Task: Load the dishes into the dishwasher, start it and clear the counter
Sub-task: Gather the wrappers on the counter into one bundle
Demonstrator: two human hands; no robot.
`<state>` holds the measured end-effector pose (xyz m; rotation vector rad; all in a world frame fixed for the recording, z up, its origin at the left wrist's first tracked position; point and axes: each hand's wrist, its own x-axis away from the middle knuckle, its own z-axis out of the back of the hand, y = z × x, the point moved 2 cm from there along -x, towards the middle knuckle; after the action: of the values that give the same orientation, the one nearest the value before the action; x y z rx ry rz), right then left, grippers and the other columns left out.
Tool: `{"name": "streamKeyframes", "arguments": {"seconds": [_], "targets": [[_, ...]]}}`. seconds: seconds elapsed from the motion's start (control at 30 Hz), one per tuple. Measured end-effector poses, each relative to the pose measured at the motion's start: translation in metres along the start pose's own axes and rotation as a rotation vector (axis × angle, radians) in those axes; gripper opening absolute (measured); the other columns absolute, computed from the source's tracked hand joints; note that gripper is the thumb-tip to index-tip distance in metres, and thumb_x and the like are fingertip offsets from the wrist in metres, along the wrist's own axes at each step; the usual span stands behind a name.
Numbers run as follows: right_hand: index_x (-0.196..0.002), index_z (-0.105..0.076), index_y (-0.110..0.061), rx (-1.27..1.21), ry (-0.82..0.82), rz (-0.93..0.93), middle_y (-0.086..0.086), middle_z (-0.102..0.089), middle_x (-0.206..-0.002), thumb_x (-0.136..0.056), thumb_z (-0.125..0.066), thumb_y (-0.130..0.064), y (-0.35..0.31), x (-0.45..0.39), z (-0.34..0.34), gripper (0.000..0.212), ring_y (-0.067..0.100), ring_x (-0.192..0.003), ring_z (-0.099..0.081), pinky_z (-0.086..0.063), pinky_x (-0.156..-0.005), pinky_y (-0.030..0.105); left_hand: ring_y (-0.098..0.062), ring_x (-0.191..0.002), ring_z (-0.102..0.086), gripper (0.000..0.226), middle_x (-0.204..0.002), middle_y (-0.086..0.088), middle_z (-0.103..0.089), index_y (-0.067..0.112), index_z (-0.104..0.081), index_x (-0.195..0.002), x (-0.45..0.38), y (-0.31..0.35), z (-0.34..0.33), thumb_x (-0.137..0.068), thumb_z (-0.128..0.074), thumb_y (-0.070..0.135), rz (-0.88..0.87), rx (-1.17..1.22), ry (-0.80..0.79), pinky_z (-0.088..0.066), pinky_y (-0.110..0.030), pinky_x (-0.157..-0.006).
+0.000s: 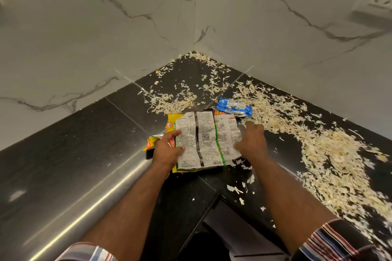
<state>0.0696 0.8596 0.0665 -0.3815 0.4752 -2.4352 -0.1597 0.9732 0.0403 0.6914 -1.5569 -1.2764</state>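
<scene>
Head view: both hands press on one flattened noodle wrapper [206,140] lying print side up on the dark counter [84,154] at the wall corner, probably to use it as a scoop for the mess. The left hand [167,148] pinches its left edge with thumb and curled fingers; the right hand [252,140] rests on its right edge, fingers bent, though I cannot tell whether it grips. Beside it lie one blue sachet [234,107] and one crumpled yellow wrapper [151,143]. Pale shredded peelings [324,150] spread uncountably to the right. No dishes or dishwasher show.
</scene>
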Motion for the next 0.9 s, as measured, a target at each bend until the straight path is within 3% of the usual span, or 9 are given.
{"name": "streamKeyframes", "arguments": {"seconds": [0.13,0.23,0.3,0.37,0.43,0.53,0.67,0.8,0.9], "targets": [[-0.145,-0.041,-0.012,-0.147,-0.015,-0.146,0.017,-0.042,-0.141,-0.085,-0.075,-0.006,0.008,-0.003,0.011,0.068,0.032,-0.12,-0.053,-0.041,-0.076,0.03,-0.028,-0.103,-0.07,0.059,-0.122,-0.01,-0.068,0.018,-0.063,-0.131,-0.001,-0.001,-0.001,-0.083,-0.069,-0.015,0.038,-0.001,-0.016,-0.06,-0.049,-0.087],[-0.132,-0.052,-0.01,-0.196,0.016,-0.137,0.014,-0.061,-0.125,-0.087,-0.07,-0.013,0.012,-0.006,0.015,0.049,0.03,-0.109,-0.059,-0.043,-0.075,0.031,-0.029,-0.104,-0.07,0.058,-0.123,-0.01,-0.067,0.016,-0.064,-0.131,0.0,-0.002,-0.006,-0.083,-0.068,-0.016,0.054,0.009,-0.015,-0.06,-0.048,-0.087],[-0.12,-0.059,-0.018,-0.291,0.084,-0.133,0.008,-0.066,-0.111,-0.09,-0.065,-0.014,0.015,-0.004,0.021,0.03,0.028,-0.1,-0.064,-0.054,-0.08,0.038,-0.028,-0.103,-0.07,0.058,-0.122,-0.011,-0.068,0.016,-0.064,-0.131,0.0,-0.002,-0.011,-0.083,-0.068,-0.016,0.056,0.018,-0.014,-0.06,-0.046,-0.085],[-0.102,-0.059,-0.023,-0.402,0.181,-0.132,0.002,-0.065,-0.094,-0.094,-0.063,-0.015,0.021,-0.004,0.029,0.012,0.024,-0.087,-0.066,-0.059,-0.077,0.047,-0.028,-0.1,-0.071,0.057,-0.119,-0.011,-0.069,0.018,-0.065,-0.13,0.001,-0.001,-0.016,-0.083,-0.068,-0.015,0.06,0.022,-0.019,-0.062,-0.044,-0.081],[-0.098,-0.059,-0.018,-0.541,0.245,-0.172,0.001,-0.063,-0.09,-0.094,-0.065,-0.011,0.029,-0.005,0.039,0.01,0.02,-0.082,-0.063,-0.056,-0.07,0.042,-0.029,-0.098,-0.071,0.056,-0.117,-0.01,-0.069,0.019,-0.065,-0.128,0.001,0.001,-0.023,-0.083,-0.068,-0.015,0.065,0.033,-0.025,-0.062,-0.045,-0.079],[-0.104,-0.062,-0.016,-0.819,0.248,-0.262,0.007,-0.067,-0.102,-0.089,-0.07,-0.003,0.041,-0.009,0.046,0.021,0.02,-0.087,-0.064,-0.055,-0.073,0.036,-0.028,-0.099,-0.071,0.055,-0.117,-0.011,-0.069,0.02,-0.066,-0.127,0.002,0.003,-0.033,-0.084,-0.068,-0.014,0.05,0.026,-0.044,-0.062,-0.045,-0.081],[-0.116,-0.06,-0.013,-1.008,-0.032,-0.26,0.01,-0.068,-0.109,-0.086,-0.07,0.005,0.031,-0.001,0.033,0.037,0.026,-0.094,-0.069,-0.06,-0.083,0.045,-0.027,-0.097,-0.072,0.054,-0.118,-0.012,-0.07,0.019,-0.065,-0.127,0.003,0.003,-0.04,-0.084,-0.07,-0.013,0.055,0.041,-0.047,-0.062,-0.043,-0.08],[-0.14,-0.052,-0.02,-0.863,-0.132,-0.141,0.003,-0.063,-0.126,-0.083,-0.075,0.003,0.007,0.011,0.004,0.066,0.025,-0.105,-0.065,-0.058,-0.092,0.047,-0.024,-0.095,-0.072,0.046,-0.12,-0.006,-0.067,0.018,-0.065,-0.129,0.004,0.007,-0.043,-0.089,-0.07,-0.003,0.019,0.034,-0.034,-0.063,-0.037,-0.075],[-0.144,-0.048,-0.028,-0.651,-0.145,-0.028,-0.003,-0.06,-0.118,-0.081,-0.077,-0.001,-0.004,0.018,-0.012,0.074,0.02,-0.103,-0.062,-0.055,-0.089,0.04,-0.018,-0.088,-0.072,0.047,-0.114,0.0,-0.067,0.023,-0.062,-0.131,0.005,0.01,-0.042,-0.091,-0.068,-0.001,0.005,0.048,-0.04,-0.062,-0.029,-0.065]]}}
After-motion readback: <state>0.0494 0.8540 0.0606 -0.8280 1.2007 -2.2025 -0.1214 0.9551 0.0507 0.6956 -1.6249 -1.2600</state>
